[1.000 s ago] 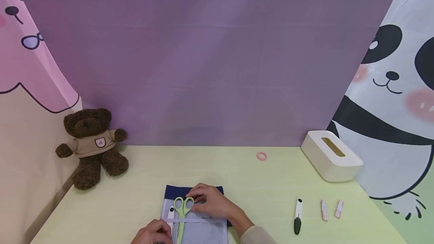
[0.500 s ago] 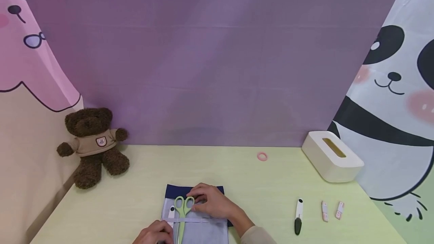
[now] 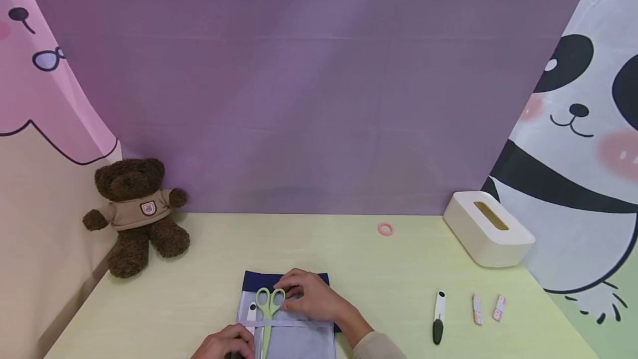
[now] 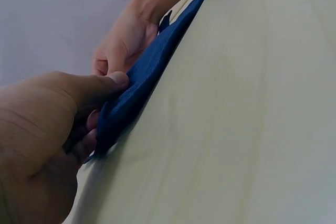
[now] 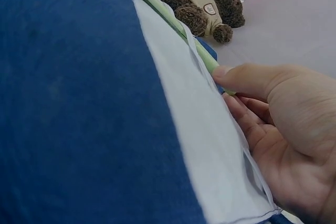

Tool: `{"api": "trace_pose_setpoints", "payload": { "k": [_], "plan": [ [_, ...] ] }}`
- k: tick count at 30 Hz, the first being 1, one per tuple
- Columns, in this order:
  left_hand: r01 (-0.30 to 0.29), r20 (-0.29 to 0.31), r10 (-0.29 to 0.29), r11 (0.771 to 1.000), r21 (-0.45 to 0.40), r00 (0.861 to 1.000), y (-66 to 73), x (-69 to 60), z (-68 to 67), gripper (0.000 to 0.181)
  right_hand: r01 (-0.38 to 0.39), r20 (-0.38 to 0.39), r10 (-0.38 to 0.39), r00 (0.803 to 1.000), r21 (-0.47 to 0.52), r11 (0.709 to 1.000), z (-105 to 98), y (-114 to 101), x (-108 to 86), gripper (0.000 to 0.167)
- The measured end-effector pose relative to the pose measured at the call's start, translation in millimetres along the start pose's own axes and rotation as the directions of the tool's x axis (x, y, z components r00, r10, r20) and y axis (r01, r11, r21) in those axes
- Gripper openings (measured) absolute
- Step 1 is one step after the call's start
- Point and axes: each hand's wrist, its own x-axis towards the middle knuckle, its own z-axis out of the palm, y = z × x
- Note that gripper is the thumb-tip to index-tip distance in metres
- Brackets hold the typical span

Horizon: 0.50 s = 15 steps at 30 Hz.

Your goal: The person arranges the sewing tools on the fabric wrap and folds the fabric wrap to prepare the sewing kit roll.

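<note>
An unfolded fabric case [image 3: 309,343], pale grey inside with navy cloth [image 5: 79,93] outside, lies at the front of the table. Light-green scissors [image 3: 268,314] sit under its elastic band [image 3: 299,324], loops toward the back. Left of them, a white handle with a black dot [image 3: 251,313] is also under the band; its lower end is hidden. My right hand [image 3: 313,299] pinches the scissors by the right loop, thumb on the green plastic. At the case's left edge, my left hand [image 3: 224,342] grips the navy cloth [image 4: 142,72] between thumb and fingers.
To the right lie a white-handled tool with a black end [image 3: 438,317] and two small pink-and-white pieces [image 3: 477,310]. A pink ring [image 3: 385,229] is near the back edge. A white tissue box [image 3: 485,231] stands back right, a brown teddy bear [image 3: 137,209] back left.
</note>
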Motion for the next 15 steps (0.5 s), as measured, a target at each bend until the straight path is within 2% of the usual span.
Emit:
{"api": "trace_pose_setpoints", "payload": {
  "k": [3, 10, 13, 15],
  "plan": [
    [0.016, 0.009, -0.015, 0.999, -0.030, 1.000, 0.7, 0.4, -0.7, 0.006, -0.001, -0.001, 0.001, 1.000, -0.009, 1.000, -0.2, -1.2, 0.5, 0.033],
    [0.125, 0.056, -0.120, 0.989, -0.084, 0.991, 2.6, 1.9, -3.1, 0.006, 0.016, 0.014, -0.015, 1.000, -0.040, 0.999, -0.8, -1.8, -0.2, 0.032],
    [0.139, 0.054, -0.135, 0.987, -0.084, 0.989, 2.8, 2.1, -2.4, 0.007, 0.032, 0.023, -0.031, 0.999, -0.051, 0.998, -1.0, -1.4, -0.5, 0.032],
    [0.127, 0.042, -0.124, 0.989, -0.079, 0.991, 2.7, 1.5, -1.8, 0.006, 0.043, 0.029, -0.041, 0.999, -0.053, 0.998, -0.9, -1.1, -0.6, 0.032]
  ]
}}
